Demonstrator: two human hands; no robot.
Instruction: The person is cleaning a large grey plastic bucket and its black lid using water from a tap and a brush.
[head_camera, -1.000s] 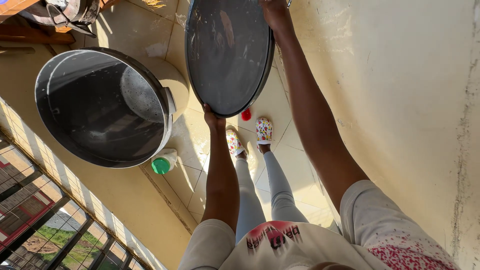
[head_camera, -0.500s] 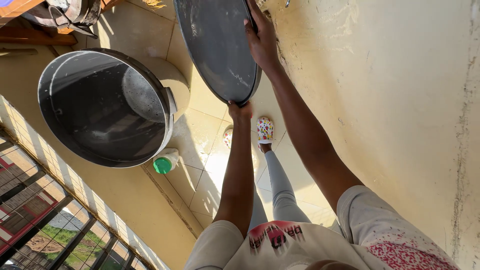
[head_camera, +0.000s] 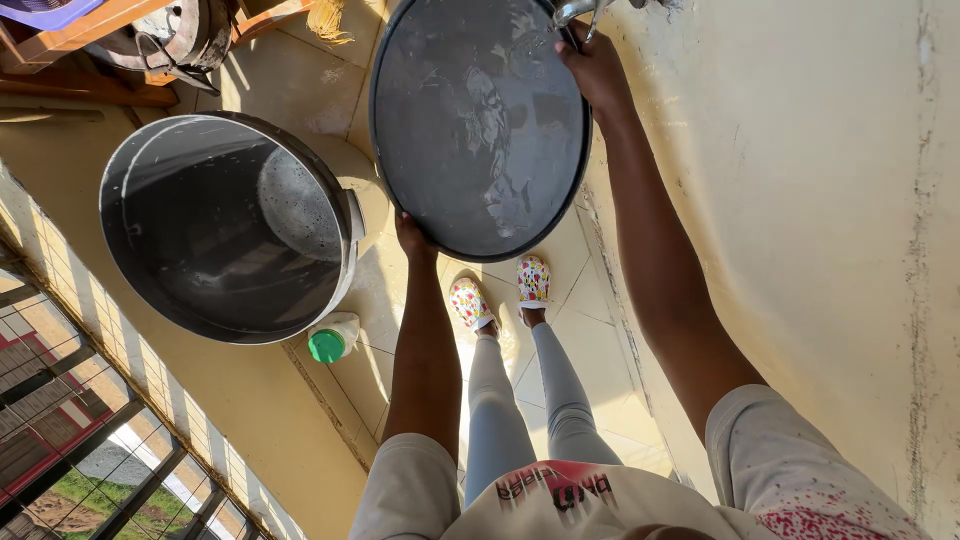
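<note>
Head view, looking down at both arms and the tiled floor.

Large round dark metal pan (head_camera: 480, 125): held up in front of the body, wet inner face turned toward the camera, tilted. Water film and streaks visible on its surface; no solids seen in it. A tap (head_camera: 578, 10) shows at the pan's far right rim, against the wall.

Left hand (head_camera: 412, 238): closed on the pan's near rim, fingers wrapped behind the edge, thumb side showing. Gripping the pan.

Right hand (head_camera: 597, 68): closed on the far right rim of the pan, just beside the tap. Gripping the pan.

Big steel pot (head_camera: 225, 225): to the left of the pan, on the floor, open, side handle (head_camera: 354, 213) facing right. Interior looks wet and dark; a paler round patch shows on the far inner side. Cannot tell whether it holds standing water.

White bottle with green cap (head_camera: 332, 338): lying on the floor, just beside the pot's near right edge.

Feet in patterned shoes (head_camera: 500, 293): on the tiles below the pan.

Far left: wooden bench (head_camera: 70, 40) with a dark metal vessel (head_camera: 185, 35) beside it; contents not visible.

Near left: window grille (head_camera: 70, 420).
</note>
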